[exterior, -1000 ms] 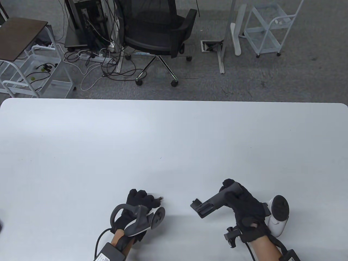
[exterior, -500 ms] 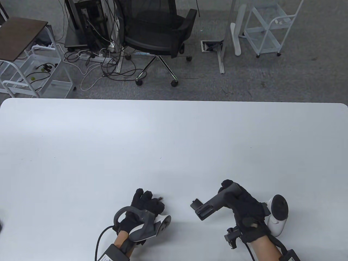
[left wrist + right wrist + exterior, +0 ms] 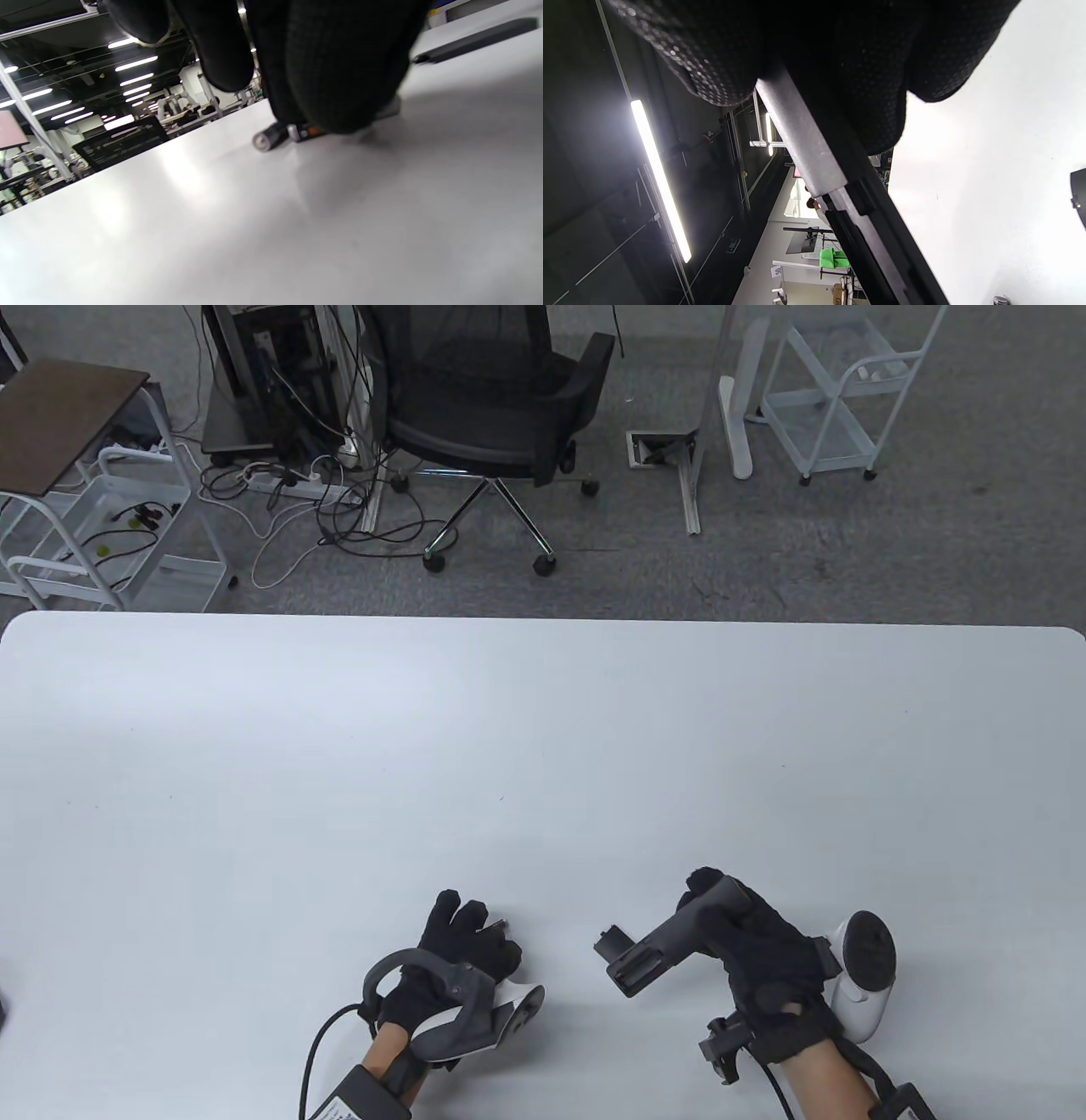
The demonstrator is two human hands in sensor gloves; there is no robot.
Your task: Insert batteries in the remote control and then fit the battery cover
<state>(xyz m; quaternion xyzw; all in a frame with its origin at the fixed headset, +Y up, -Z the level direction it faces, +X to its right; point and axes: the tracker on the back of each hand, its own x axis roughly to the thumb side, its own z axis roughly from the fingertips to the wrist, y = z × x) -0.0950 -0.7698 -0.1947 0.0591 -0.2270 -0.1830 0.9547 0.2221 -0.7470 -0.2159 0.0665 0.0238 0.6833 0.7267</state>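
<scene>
My right hand grips the grey remote control by its far end and holds it slanted, with the open battery bay pointing toward the left hand. The remote also fills the right wrist view. A dark flat piece, probably the battery cover, lies on the table by the bay end, and the left wrist view shows it as a long bar. My left hand rests its fingertips on two batteries lying on the table. Only a battery tip shows in the table view.
The white table runs to a far edge with an office chair, carts and cables on the floor beyond. The white trackers sit on both hands.
My left hand has shifted right and turned, with its fingers spreading over the batteries. The battery tip stays put. The right hand and remote have barely moved.
</scene>
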